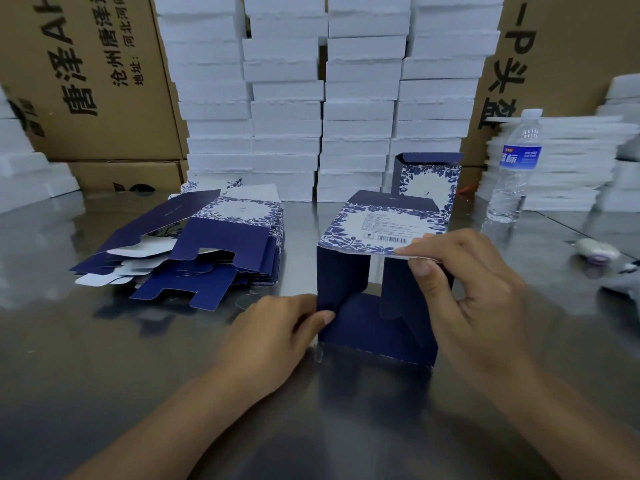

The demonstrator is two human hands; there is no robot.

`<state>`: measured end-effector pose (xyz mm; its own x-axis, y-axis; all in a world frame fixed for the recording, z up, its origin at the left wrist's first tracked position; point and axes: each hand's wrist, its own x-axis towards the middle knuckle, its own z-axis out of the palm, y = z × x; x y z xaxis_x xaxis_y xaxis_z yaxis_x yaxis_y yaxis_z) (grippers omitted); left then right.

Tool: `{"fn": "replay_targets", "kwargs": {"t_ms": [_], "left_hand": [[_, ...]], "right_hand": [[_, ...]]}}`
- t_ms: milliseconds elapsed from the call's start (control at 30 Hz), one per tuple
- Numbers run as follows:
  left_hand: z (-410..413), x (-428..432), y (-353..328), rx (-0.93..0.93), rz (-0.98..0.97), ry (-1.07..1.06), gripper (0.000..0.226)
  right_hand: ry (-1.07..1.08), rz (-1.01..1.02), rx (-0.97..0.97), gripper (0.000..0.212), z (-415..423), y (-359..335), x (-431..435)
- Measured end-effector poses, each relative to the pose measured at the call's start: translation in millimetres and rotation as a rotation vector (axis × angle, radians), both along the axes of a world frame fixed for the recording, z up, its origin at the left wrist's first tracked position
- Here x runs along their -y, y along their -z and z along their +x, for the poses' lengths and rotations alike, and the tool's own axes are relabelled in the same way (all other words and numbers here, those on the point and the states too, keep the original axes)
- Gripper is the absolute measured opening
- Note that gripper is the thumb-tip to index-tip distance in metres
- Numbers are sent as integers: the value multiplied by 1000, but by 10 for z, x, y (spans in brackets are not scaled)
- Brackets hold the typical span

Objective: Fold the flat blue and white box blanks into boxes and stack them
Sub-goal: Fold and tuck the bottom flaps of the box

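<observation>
A half-folded blue and white box (377, 327) lies on its side on the steel table, its open end with loose dark blue flaps facing me. My left hand (277, 337) grips its lower left flap edge with thumb and fingers. My right hand (464, 289) pinches the near edge of the top panel, by the barcode. A pile of flat box blanks (194, 247) lies to the left, fanned out untidily. One folded box (427, 178) stands upright behind the one I hold.
Tall stacks of white foam trays (322, 98) line the back, with brown cartons (93, 81) on either side. A water bottle (516, 168) stands at the right before more white stacks (568, 161). A small white object (597, 252) lies at the far right.
</observation>
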<state>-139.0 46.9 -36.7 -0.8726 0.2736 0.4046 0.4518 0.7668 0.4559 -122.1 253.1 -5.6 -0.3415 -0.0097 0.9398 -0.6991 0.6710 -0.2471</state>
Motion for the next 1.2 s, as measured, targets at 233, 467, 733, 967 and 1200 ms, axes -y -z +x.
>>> {"fn": "replay_targets", "kwargs": {"t_ms": [233,467,733,967,1200], "left_hand": [[1,-7,-27,19,-12,9,37],[3,-6,-21,49,-115,-66,36],[-6,-9,-23,73,-55,1,33],[38,-29,-42,48,-194,-33,34],[17,-40,-39,85,-120,10,33]], "right_hand": [[-12,-4,-2,40,-5,2,-1],[-16,-2,3,40,-6,-1,5],[-11,-7,-4,39,7,-16,10],[-8,-127,27,36,1,-6,4],[-107,-69,63,41,-19,42,-26]]}}
